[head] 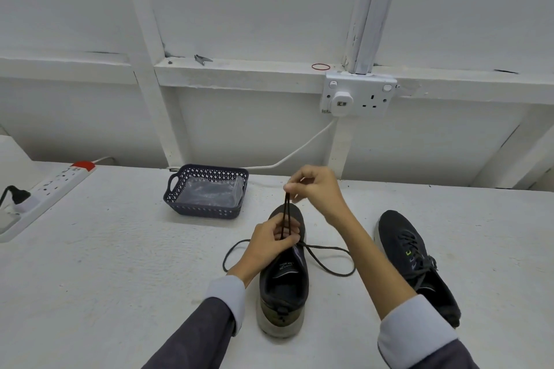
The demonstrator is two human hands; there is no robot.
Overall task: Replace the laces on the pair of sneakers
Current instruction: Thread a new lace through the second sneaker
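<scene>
The left hand (274, 238) curls around the lace (285, 213). The right hand (317, 189), just beyond it, pinches the same lace with its fingertips (289, 187).

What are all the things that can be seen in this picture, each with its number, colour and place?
middle sneaker: one, dark with pale sole, table centre
second sneaker: one, dark, laced, to the right
lace: one, dark, rising from the middle sneaker, loops lying on both sides
basket: one, dark blue, behind the sneakers
plastic bag: one, clear, inside the basket
power strip: one, white with red switch, far left
plug: one, black, in the power strip
wall socket: one double, white, on the wall
rubber band: one, red, on the wall ledge
table: one, white
left hand: pinches the lace at the sneaker
right hand: pinches the lace higher up
</scene>
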